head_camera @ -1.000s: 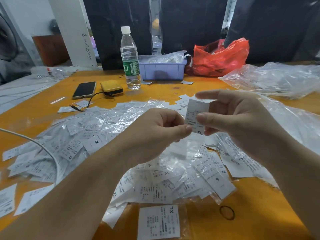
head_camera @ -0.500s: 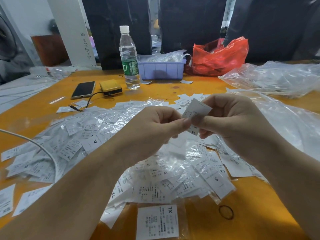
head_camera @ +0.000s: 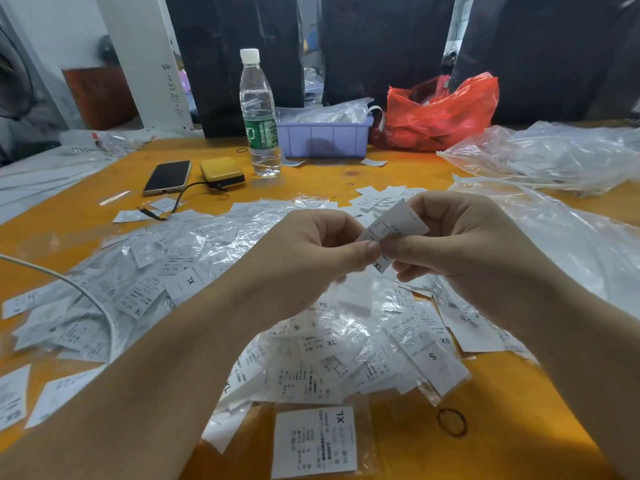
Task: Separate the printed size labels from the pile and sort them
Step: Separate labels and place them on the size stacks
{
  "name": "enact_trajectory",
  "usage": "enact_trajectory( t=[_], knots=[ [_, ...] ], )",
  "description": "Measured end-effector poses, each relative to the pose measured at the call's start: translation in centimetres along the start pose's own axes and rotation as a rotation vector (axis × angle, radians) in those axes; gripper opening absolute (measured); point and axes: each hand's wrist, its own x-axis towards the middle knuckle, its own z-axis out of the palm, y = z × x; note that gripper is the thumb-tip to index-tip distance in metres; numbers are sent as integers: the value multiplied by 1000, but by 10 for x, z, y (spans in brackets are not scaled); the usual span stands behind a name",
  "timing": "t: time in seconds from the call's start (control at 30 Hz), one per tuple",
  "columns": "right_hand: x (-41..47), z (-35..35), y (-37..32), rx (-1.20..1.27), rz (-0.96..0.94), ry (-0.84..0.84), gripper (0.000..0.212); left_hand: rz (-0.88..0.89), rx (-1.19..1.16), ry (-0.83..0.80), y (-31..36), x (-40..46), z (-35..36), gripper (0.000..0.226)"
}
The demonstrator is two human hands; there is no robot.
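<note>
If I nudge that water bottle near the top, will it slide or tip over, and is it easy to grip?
The water bottle stands upright, tall and narrow on a small base, so a push near the white cap would probably tip it rather than slide it. It looks mostly full, so likely fairly heavy for its size. The thin clear plastic may dent and feel slick under the fingers.

A: Labels [head_camera: 313, 441]: matt white paper, some inside glossy, crinkled clear plastic sleeves [head_camera: 242, 230]. Tabletop [head_camera: 512, 410]?

B: Smooth orange surface with a dull sheen. Bottle [head_camera: 259, 112]: clear glossy plastic. Bag [head_camera: 440, 116]: shiny, wrinkled red plastic film. Bin [head_camera: 323, 136]: matt lilac plastic.
</note>
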Motion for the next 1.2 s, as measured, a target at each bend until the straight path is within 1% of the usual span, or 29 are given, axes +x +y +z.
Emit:
enact_trajectory(
  t=[0.07,0.2,0.23,0.27,0.37,0.5,0.77,0.9,1.03,1.2],
  knots=[
    [0,0,0,-21,0,-11,11,3,9,12,0,0,-1,15],
    [0,0,0,-37,4,-31,9,13,-3,30,1,-1,0,29],
    [0,0,1,-40,2,-29,9,11,-5,31,0,-1,0,30],
    [0,1,1,-40,-1,-19,8,7,-3,29,0,0,0,28],
    [1,0,0,-27,-20,39,9,-18,-29,26,0,0,-1,8],
    [2,-2,-1,-10,-30,111,10,-42,-29,40,-1,0,0,13],
    [1,-4,0,-10,-77,174,9,-45,-4,47,-1,0,0,4],
    [2,-4,1,18,-100,221,16,-35,0,32,-2,0,0,7],
    [1,0,1,59,-99,169,10,-37,3,16,-2,1,1,10],
    [1,2,1,76,-91,111,12,-26,8,11,-2,1,1,11]
  ],
)
